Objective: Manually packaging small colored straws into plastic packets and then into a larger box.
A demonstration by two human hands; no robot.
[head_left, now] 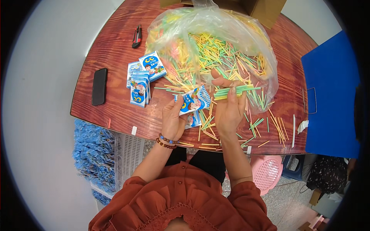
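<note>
My left hand is closed on a small blue-and-white packet with a cartoon figure on it. Another such packet shows just below it, partly hidden; I cannot tell whether the hand holds that one too. In my right hand is a bundle of thin green and yellow sticks, gripped between thumb and fingers and pointing sideways. Beyond both hands a large clear plastic bag lies open, with a heap of loose coloured sticks spilling toward me.
Several packets are piled left of the bag. A box cutter and a black phone lie farther left. Loose sticks are scattered at the front right. A blue box-like panel stands at right, a cardboard box behind.
</note>
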